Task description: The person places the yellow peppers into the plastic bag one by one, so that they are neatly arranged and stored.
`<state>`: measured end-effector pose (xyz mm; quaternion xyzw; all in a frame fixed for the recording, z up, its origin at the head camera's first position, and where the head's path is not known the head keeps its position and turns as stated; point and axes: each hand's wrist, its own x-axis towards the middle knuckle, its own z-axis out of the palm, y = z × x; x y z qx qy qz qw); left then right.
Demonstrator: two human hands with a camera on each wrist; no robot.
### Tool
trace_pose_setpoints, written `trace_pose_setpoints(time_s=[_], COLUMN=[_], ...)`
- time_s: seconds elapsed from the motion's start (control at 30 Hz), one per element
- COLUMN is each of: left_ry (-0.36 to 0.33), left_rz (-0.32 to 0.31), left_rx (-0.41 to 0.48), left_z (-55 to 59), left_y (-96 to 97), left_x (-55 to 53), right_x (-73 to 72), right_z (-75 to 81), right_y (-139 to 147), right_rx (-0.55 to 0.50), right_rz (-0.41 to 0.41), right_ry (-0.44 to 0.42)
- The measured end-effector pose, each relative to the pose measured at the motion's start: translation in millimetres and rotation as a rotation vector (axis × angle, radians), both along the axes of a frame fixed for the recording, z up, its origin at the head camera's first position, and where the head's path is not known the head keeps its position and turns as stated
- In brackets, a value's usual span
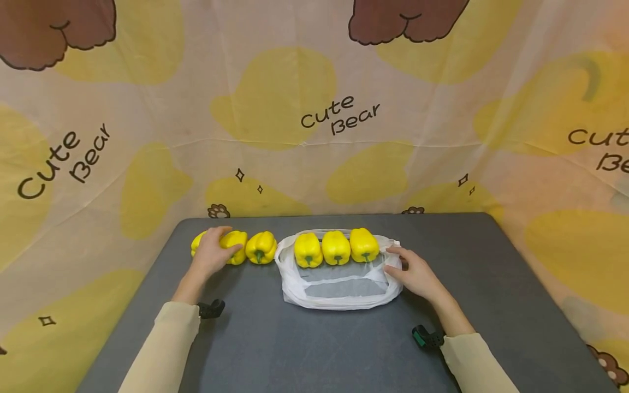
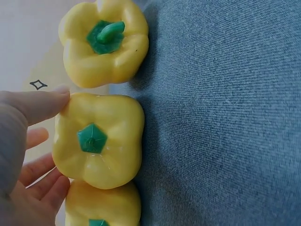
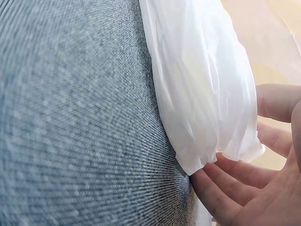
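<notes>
My left hand (image 1: 214, 252) grips a yellow bell pepper (image 2: 101, 141), with the thumb at one side and the fingers at the other. This pepper stands in a row between another bell pepper (image 1: 261, 247) on its right and a partly hidden one (image 1: 197, 243) on its left. Beside them a white plastic bag (image 1: 342, 303) lies with its mouth spread wide. Three yellow bell peppers (image 1: 336, 247) sit in a line along the far side of its opening. At the bag's right edge is my right hand (image 1: 416, 274), its fingers loosely bent and touching the plastic.
A dark grey table (image 1: 314, 349) carries everything. Behind it hangs a patterned cloth (image 1: 314, 174) with yellow patches and lettering, close to the far edge. A black strap device is worn on each wrist.
</notes>
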<state>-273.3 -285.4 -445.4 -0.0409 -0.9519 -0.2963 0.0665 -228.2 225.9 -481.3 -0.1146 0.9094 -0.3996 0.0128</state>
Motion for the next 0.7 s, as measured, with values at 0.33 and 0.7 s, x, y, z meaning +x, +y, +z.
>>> trace_pose_setpoints(time_s=[0.33,0.7], left_ry=[-0.035,-0.053], left_rz=[-0.009,-0.009], left_rx=[-0.062,-0.077], left_z=[0.3,-1.7], left_y=[3.9,6.2], left_x=[4.3,7.3], right_x=[0.3,-0.4], right_z=[-1.1,-1.7], right_y=[-0.1,0.7], right_rx=[0.009,0.009], right_rz=[-0.007,0.002], right_ry=[0.008,0.001])
